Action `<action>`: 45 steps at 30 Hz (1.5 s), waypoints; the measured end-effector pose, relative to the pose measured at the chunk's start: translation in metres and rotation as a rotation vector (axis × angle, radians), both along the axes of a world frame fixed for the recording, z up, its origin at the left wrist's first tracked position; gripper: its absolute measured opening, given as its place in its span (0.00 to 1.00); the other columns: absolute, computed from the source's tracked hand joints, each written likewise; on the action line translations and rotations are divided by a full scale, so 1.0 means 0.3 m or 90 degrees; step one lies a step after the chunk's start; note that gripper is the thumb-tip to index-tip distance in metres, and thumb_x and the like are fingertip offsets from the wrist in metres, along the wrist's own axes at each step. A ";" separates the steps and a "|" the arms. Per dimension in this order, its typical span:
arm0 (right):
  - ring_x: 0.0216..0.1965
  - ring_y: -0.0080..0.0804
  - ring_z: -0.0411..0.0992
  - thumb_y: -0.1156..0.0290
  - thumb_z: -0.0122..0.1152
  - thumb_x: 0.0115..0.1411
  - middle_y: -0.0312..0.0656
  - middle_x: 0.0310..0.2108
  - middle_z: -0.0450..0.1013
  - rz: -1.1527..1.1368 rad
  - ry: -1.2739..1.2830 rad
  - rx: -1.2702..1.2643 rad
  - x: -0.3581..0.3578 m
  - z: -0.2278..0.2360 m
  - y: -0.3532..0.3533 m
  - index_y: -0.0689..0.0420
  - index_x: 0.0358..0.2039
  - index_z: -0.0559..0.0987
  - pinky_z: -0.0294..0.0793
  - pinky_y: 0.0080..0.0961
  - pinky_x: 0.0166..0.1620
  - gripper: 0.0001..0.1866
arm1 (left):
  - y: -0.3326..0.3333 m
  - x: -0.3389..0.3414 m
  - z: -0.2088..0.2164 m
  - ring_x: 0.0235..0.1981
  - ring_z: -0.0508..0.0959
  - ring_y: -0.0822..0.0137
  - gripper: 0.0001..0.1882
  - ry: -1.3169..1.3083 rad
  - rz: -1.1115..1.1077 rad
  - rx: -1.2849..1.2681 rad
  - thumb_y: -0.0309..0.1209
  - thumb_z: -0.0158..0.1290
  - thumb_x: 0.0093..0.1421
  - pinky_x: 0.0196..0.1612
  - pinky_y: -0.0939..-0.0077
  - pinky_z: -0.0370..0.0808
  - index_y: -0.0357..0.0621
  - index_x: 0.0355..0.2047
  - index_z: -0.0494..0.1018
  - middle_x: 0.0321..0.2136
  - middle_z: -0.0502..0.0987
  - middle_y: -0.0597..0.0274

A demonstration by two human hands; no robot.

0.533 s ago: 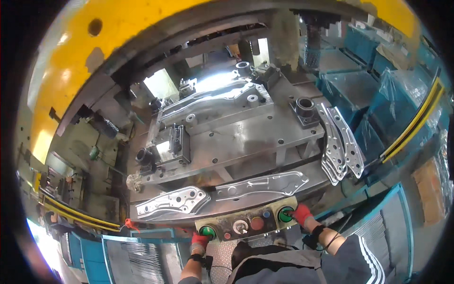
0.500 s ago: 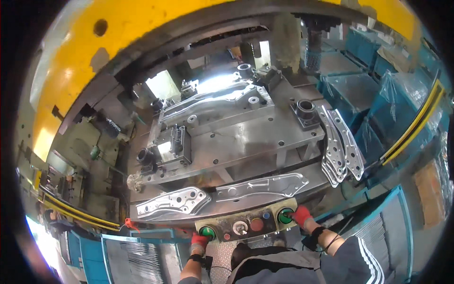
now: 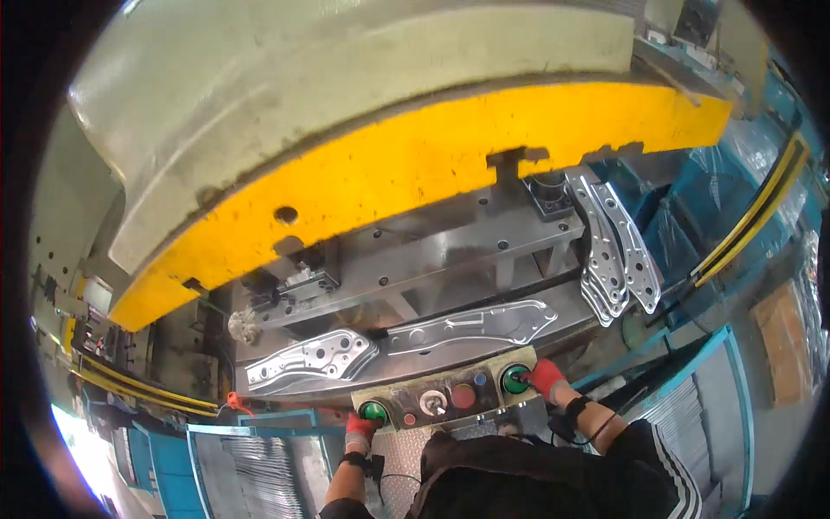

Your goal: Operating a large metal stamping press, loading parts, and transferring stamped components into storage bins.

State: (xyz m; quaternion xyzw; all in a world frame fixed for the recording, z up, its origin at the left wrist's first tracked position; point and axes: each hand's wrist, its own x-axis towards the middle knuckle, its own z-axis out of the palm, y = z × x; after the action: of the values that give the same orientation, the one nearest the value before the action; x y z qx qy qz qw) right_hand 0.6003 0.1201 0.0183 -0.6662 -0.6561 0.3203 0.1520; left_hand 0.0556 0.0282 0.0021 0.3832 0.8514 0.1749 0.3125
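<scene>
In red gloves, both my hands are at a control box (image 3: 445,389) with several buttons and knobs. My left hand (image 3: 360,430) is closed against the green push button (image 3: 373,412) at the box's left end. With its fingers bunched, my right hand (image 3: 545,380) presses on the other green push button (image 3: 516,379) at the right end. Just beyond the box lie a stacked stamped metal bracket (image 3: 316,355) and a longer metal bracket (image 3: 471,327). The yellow press ram (image 3: 389,177) sits low over the steel die (image 3: 441,246), hiding its far part.
More metal brackets (image 3: 605,259) overlap at the right end of the press bed. Blue-framed bins of stacked sheet parts stand at the lower left (image 3: 259,471) and lower right (image 3: 683,432). Yellow-black guard bars (image 3: 752,212) flank both sides. A cardboard box (image 3: 782,346) is far right.
The yellow ram has come down over the die, covering the bracket and guide posts at the back. My hands stay on the two green buttons; the view shifts slightly.
</scene>
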 end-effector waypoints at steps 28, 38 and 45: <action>0.51 0.53 0.66 0.49 0.68 0.41 0.55 0.48 0.69 0.497 -0.354 0.168 -0.405 0.459 0.475 0.59 0.59 0.65 0.62 0.50 0.55 0.46 | -0.087 0.019 0.068 0.56 0.68 0.50 0.55 -0.029 -0.079 0.035 0.42 0.69 0.39 0.58 0.64 0.66 0.28 0.62 0.53 0.56 0.66 0.40; 0.47 0.53 0.68 0.53 0.70 0.37 0.57 0.44 0.69 0.306 -0.197 0.292 -0.181 0.876 0.207 0.56 0.59 0.67 0.65 0.45 0.51 0.46 | 0.064 0.530 0.737 0.58 0.62 0.41 0.46 0.089 -0.582 0.378 0.37 0.66 0.41 0.61 0.51 0.60 0.39 0.61 0.59 0.56 0.64 0.41; 0.34 0.32 0.74 0.60 0.63 0.55 0.40 0.36 0.74 0.015 0.583 0.032 -0.073 1.024 0.438 0.57 0.55 0.70 0.75 0.32 0.38 0.29 | 0.345 0.954 1.144 0.66 0.52 0.42 0.63 -0.132 -0.733 0.506 0.41 0.71 0.37 0.67 0.55 0.51 0.30 0.65 0.43 0.63 0.51 0.36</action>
State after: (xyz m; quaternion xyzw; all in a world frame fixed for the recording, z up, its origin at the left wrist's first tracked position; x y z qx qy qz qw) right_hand 0.5785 0.2514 0.3254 -0.4445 -0.5362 0.5676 0.4391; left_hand 0.3418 0.1317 0.3453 0.8392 0.3510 0.3148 0.2711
